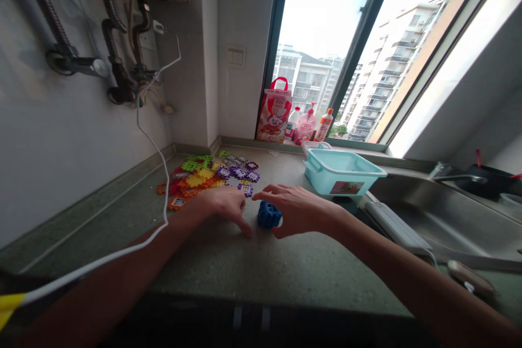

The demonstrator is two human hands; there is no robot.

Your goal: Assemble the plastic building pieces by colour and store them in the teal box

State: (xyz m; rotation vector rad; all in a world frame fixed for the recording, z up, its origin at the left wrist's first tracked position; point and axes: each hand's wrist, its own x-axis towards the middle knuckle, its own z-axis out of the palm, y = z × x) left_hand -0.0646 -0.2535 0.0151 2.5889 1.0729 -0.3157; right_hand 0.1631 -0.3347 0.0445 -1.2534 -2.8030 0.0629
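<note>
Slim, bare forearms [379,254] lead to a bare left hand [231,206] and right hand [300,210].

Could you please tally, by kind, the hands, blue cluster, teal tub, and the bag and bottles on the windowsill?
Hands: 2 (left hand, right hand)
Blue cluster: 1
Teal tub: 1
Bag: 1
Bottles: 3 (white bottle, pink bottle, orange bottle)
Total: 8

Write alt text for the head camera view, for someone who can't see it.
The right hand curves around a small, notched blue plastic object on a counter, the left hand beside it. Beyond lie colorful plastic pieces; to the right, a turquoise bin stands near a sink, below a window.
</note>
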